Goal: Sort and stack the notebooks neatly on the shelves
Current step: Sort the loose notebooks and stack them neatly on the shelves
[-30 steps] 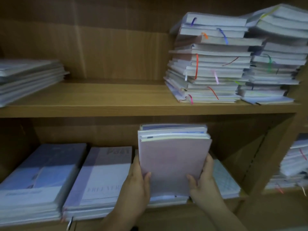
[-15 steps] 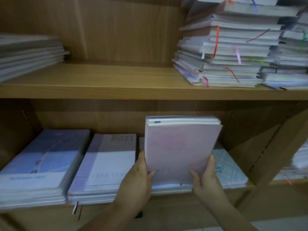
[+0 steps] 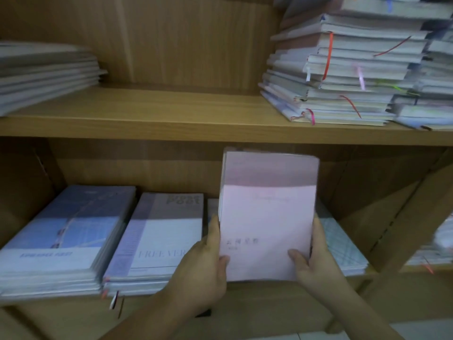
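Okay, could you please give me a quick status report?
Left hand and right hand grip pink notebook bundle. Bundle upright over grid-cover stack, lower shelf. Nothing blocking.

"FREE VER" on the lilac-and-white notebook (image 3: 166, 231), lower shelf

two hands (image 3: 203, 273), two shelves (image 3: 171, 114), one bundle (image 3: 267, 217)

I have my left hand (image 3: 203, 268) at eight o'clock and my right hand (image 3: 316, 263) at four o'clock of the pink notebooks (image 3: 267, 217), thumbs curled over the cover. Both forearms slant in from six o'clock.
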`<state>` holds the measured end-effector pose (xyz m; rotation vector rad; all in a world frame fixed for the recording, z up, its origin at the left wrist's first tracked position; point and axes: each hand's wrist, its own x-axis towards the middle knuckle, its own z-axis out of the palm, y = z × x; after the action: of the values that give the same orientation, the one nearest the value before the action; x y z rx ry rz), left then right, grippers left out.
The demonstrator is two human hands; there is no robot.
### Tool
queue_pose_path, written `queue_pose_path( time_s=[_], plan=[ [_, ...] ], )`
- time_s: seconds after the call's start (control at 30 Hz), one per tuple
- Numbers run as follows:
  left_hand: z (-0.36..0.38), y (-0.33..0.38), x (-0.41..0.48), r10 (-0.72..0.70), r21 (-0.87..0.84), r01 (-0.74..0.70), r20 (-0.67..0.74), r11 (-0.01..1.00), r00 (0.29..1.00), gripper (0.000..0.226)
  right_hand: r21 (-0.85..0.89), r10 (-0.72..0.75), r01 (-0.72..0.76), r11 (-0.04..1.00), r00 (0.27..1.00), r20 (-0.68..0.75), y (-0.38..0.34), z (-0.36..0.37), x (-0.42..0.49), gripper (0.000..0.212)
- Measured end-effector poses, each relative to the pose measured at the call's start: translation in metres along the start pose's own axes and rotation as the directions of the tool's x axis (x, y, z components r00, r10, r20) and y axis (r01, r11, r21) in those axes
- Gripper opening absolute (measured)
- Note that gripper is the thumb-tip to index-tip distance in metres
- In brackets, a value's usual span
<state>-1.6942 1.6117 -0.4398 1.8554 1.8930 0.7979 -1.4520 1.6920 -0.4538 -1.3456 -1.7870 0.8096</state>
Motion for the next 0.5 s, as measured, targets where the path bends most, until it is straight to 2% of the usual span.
queue_pose_path(
  time_s=[0.1,0.2,0.3,0.4,0.5],
  plan=[
    [-0.006,0.006,-0.003,-0.006,-0.082,0.007,0.014,0.997,1.000,0.084,0.008,0.001,-0.001,1.000,1.000,0.011,0.002,-0.004,0.000,0.084],
    [-0.005,0.001,0.007,-0.026,-0.311,0.030,0.018,0.950,1.000,0.062,0.040,0.058,-0.057,0.998,0.998,-0.016,-0.002,0.001,0.009,0.068],
    [-0.002,-0.008,0.015,-0.103,-0.364,0.105,0.025,0.926,0.994,0.043,0.064,0.063,-0.062,0.996,0.998,-0.018,-0.004,0.011,0.018,0.056],
    [-0.001,-0.013,0.021,-0.146,-0.312,0.151,0.039,0.938,0.989,0.041,0.046,0.058,-0.058,0.997,0.998,0.007,-0.002,0.020,0.023,0.048],
    [-0.005,-0.016,0.030,-0.176,-0.298,0.182,0.048,0.937,0.983,0.058,0.065,0.078,-0.078,0.995,0.997,-0.002,-0.002,0.024,0.035,0.042]
  ],
)
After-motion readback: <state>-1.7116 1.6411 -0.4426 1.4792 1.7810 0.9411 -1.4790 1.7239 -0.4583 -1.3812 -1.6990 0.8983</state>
